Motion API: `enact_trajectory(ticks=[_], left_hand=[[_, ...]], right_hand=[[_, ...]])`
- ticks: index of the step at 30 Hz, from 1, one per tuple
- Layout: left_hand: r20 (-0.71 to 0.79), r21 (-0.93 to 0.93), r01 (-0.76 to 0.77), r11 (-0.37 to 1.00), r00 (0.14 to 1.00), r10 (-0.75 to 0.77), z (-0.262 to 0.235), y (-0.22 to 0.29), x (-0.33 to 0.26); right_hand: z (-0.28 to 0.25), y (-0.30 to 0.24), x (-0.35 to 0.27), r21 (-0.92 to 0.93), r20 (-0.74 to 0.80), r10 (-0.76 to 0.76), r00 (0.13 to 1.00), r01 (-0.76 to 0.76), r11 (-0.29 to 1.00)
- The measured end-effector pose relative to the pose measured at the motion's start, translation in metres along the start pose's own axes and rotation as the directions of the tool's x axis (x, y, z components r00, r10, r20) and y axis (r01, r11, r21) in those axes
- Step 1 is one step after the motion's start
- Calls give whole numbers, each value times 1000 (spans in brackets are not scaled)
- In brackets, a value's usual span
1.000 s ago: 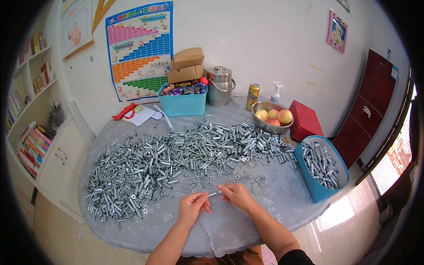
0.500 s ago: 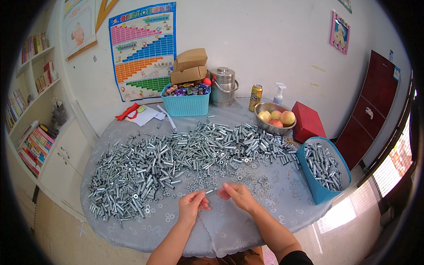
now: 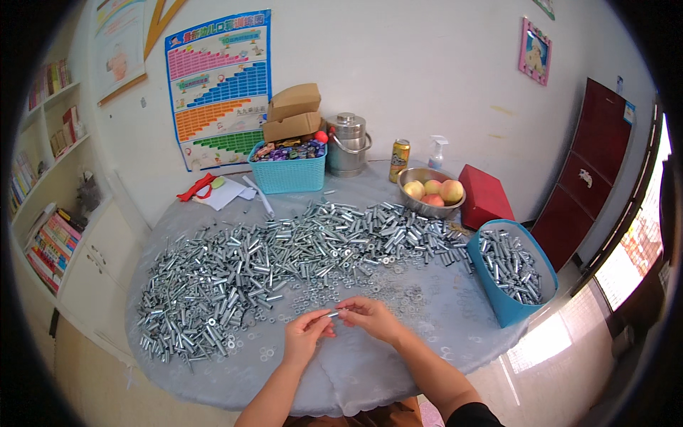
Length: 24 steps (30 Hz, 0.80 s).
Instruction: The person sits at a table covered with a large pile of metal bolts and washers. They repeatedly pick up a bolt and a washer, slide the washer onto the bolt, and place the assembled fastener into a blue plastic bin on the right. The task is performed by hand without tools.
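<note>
A small shiny metal bolt (image 3: pixel 331 314) is held level above the near part of the table, between my two hands. My left hand (image 3: pixel 306 336) pinches one end with thumb and fingers. On the other end, my right hand (image 3: pixel 370 319) has its fingertips closed. Part of the bolt is hidden by the fingers, and I cannot tell whether a washer or sleeve sits on it. Just beyond my hands, small loose washers (image 3: pixel 398 290) lie scattered. Behind them stretches a long heap of metal bolts and sleeves (image 3: pixel 242 263).
At the right edge of the grey-covered table (image 3: pixel 277 381) stands a blue bin (image 3: pixel 506 313) filled with metal parts. Along the back are a turquoise basket (image 3: pixel 288 176), a steel pot (image 3: pixel 346 146), a yellow can (image 3: pixel 400 161), a fruit bowl (image 3: pixel 455 208) and a red box (image 3: pixel 487 197).
My right hand has come left and closed its fingertips on the bolt's free end. My left hand keeps its pinch. The whole view has shifted slightly.
</note>
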<state>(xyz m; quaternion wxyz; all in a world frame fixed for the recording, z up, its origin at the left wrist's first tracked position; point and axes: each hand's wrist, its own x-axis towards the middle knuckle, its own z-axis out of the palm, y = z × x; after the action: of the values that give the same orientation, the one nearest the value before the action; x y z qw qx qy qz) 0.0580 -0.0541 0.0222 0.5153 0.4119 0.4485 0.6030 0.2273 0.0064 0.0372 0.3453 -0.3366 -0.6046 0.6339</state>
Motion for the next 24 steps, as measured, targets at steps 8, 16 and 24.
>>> enact_trajectory(ticks=[8, 16, 24], left_hand=[[-42, -28, 3, 1000, 999, -4, -3, 3, 2], [-102, -66, 33, 997, 994, -39, -8, 1, 3], [-134, -88, 58, 994, 989, -70, -10, -3, 6]], right_hand=[[-73, -12, 9, -69, -429, -187, 884, 175, 982], [-194, -74, -85, -646, -761, -610, 222, -175, 743], [-226, -57, -125, -783, -420, -891, 172, -564, 260]])
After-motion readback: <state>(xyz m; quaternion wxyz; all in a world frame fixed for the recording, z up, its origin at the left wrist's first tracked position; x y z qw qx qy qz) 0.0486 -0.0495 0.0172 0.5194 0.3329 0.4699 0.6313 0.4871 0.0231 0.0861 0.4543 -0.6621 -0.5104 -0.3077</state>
